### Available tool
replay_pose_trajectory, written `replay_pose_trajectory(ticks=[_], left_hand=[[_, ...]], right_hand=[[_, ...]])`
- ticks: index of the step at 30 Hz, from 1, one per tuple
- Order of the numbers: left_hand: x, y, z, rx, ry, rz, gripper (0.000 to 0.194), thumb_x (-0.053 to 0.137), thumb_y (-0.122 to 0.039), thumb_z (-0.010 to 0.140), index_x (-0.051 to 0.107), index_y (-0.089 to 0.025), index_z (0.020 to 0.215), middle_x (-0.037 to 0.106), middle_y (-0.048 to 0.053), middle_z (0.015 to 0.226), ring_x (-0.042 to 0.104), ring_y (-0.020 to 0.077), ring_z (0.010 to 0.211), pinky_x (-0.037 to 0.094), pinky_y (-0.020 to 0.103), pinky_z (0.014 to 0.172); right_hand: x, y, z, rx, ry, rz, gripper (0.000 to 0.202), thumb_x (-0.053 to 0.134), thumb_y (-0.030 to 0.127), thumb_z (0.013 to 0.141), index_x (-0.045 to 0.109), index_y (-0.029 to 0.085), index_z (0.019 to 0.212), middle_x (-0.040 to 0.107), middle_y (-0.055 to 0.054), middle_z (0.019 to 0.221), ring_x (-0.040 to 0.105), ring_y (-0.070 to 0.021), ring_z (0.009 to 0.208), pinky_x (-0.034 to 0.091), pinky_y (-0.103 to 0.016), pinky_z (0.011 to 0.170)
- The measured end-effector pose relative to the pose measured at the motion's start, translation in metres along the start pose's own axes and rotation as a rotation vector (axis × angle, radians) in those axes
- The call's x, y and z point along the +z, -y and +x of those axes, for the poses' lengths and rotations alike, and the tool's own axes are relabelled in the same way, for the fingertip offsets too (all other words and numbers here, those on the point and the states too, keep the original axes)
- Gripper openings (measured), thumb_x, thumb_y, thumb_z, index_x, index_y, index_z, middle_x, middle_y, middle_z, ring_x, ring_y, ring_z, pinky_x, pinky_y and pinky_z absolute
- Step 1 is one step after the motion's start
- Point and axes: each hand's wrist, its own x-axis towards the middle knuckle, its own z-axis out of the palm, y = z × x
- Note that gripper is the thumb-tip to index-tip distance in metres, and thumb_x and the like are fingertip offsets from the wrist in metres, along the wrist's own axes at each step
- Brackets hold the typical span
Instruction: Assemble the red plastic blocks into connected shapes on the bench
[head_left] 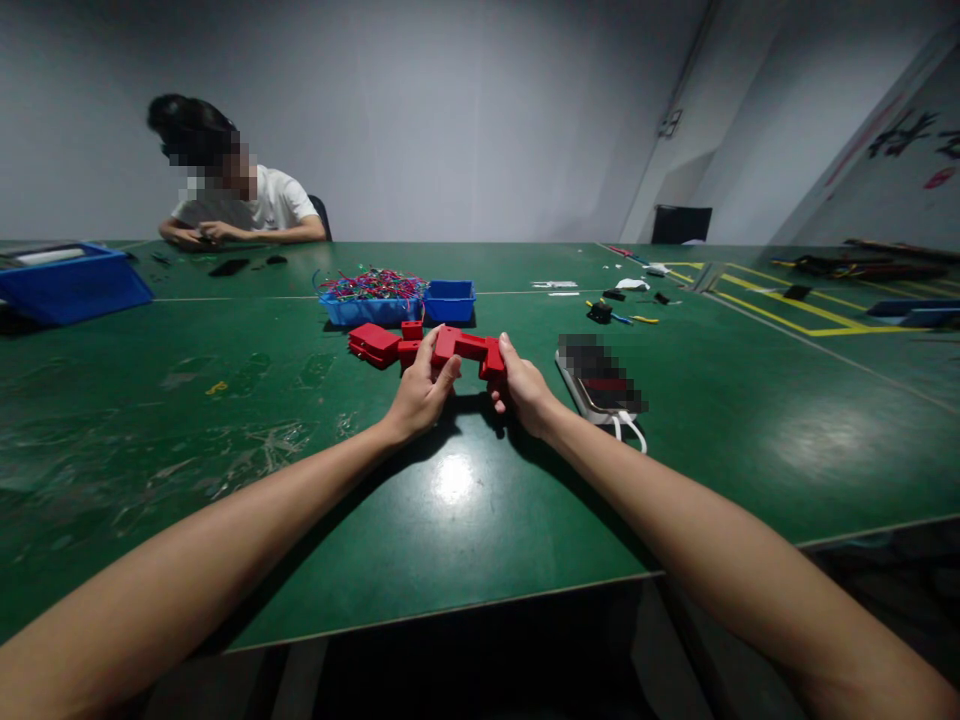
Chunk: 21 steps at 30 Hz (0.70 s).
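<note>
The left hand [422, 395] is closed on one end of the red part [470, 346], its thumb and fingers pressed around the block there, and the right hand [527, 388] grips the other end, thumb up along the side and fingers curled beneath. The red part is held between the two hands, a bar bridging its two ends, over the green table [750, 430] — whether it touches the surface, I cannot tell. Just beyond and to the left of the left hand lie red blocks [373, 345], some partly hidden by its fingers. Behind them stands the wire bin [367, 314], blue and heaped with thin red, green and blue wires [382, 283], with the small bin [450, 312], also blue, just beside it on the right. To the right of the right hand lies a phone [600, 375], its screen blurred, a white cable [634, 430] looping from its near end. Farther out are a black piece [599, 312] and a white scrap [632, 285]; at far left the big bin [82, 290] sits tilted, and across the table a person in a white shirt [281, 200] leans on both forearms
</note>
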Motion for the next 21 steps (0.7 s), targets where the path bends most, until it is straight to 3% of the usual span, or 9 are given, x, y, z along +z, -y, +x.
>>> replay_pose_trajectory(ticks=[4, 8, 15, 21], left_hand=[[-0.001, 0.004, 0.001, 0.0, 0.005, 0.045, 0.08, 0.051, -0.069, 0.087, 0.036, -0.015, 0.144, 0.066, 0.003, 0.083, 0.061, 0.0158, 0.062, 0.049, 0.028, 0.065], [-0.001, 0.003, 0.002, 0.016, 0.028, 0.079, 0.071, 0.047, -0.068, 0.089, 0.046, -0.016, 0.136, 0.067, 0.005, 0.089, 0.06, 0.0149, 0.062, 0.048, 0.027, 0.065], [0.001, 0.007, 0.006, -0.075, 0.071, 0.035, 0.053, 0.049, -0.066, 0.087, 0.062, -0.016, 0.1, 0.066, 0.003, 0.075, 0.059, 0.015, 0.059, 0.046, 0.026, 0.059], [0.0, 0.014, 0.009, -0.126, 0.111, 0.001, 0.039, 0.055, -0.055, 0.085, 0.063, -0.017, 0.089, 0.066, 0.001, 0.064, 0.061, 0.016, 0.056, 0.046, 0.026, 0.055]], right_hand=[[0.0, 0.002, 0.001, -0.014, -0.028, 0.068, 0.06, 0.046, 0.075, 0.086, 0.057, 0.018, 0.073, 0.053, 0.0, 0.055, 0.047, -0.0095, 0.043, 0.038, -0.02, 0.034], [0.0, 0.004, 0.001, -0.025, -0.048, 0.114, 0.059, 0.038, 0.07, 0.092, 0.057, 0.018, 0.072, 0.053, 0.0, 0.052, 0.047, -0.0094, 0.041, 0.039, -0.02, 0.037], [-0.001, 0.006, 0.002, -0.157, 0.063, 0.135, 0.045, 0.059, 0.062, 0.085, 0.056, 0.018, 0.075, 0.052, 0.005, 0.049, 0.043, -0.007, 0.038, 0.034, -0.019, 0.037], [-0.002, 0.005, 0.0, -0.216, 0.199, 0.127, 0.043, 0.069, 0.06, 0.076, 0.058, 0.019, 0.077, 0.054, 0.006, 0.053, 0.046, -0.0061, 0.04, 0.037, -0.018, 0.039]])
